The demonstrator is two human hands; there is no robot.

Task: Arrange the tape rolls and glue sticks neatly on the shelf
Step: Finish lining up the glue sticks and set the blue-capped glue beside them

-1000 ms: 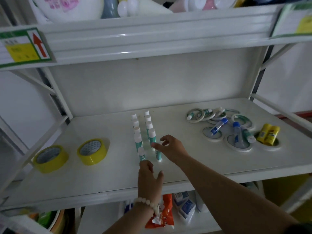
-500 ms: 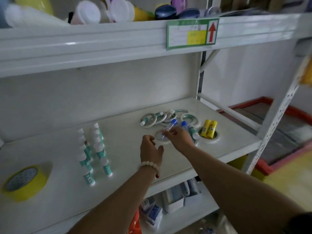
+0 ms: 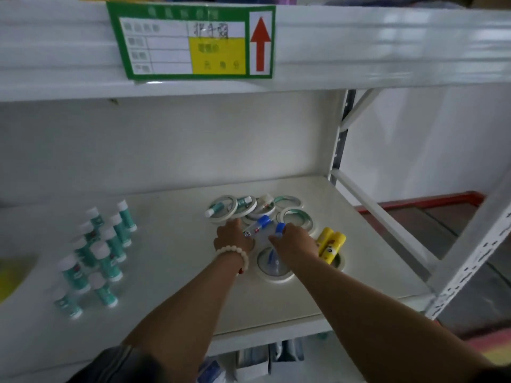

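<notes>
On the white shelf (image 3: 177, 272), my left hand (image 3: 232, 239), with a bead bracelet at the wrist, grips a blue-capped glue stick (image 3: 258, 225). My right hand (image 3: 297, 243) grips a second blue-capped glue stick (image 3: 279, 228) beside it. Both hands hover over a flat white tape roll (image 3: 272, 273). Behind them lies a loose heap of white tape rolls (image 3: 293, 217) with green glue sticks (image 3: 217, 209) lying across it. Two yellow glue sticks (image 3: 330, 243) rest on another roll to the right. Several green glue sticks (image 3: 103, 255) stand upright in two rows on the left.
A yellow tape roll (image 3: 9, 275) shows at the left edge. The upper shelf's front carries a green and yellow label (image 3: 190, 41) close overhead. A perforated upright (image 3: 470, 261) and diagonal brace (image 3: 381, 214) bound the right side. Boxed goods (image 3: 254, 363) fill the shelf below.
The view swung right. Both hands left the rows of green glue sticks, reached into the heap of tape rolls and took hold of the two blue-capped sticks.
</notes>
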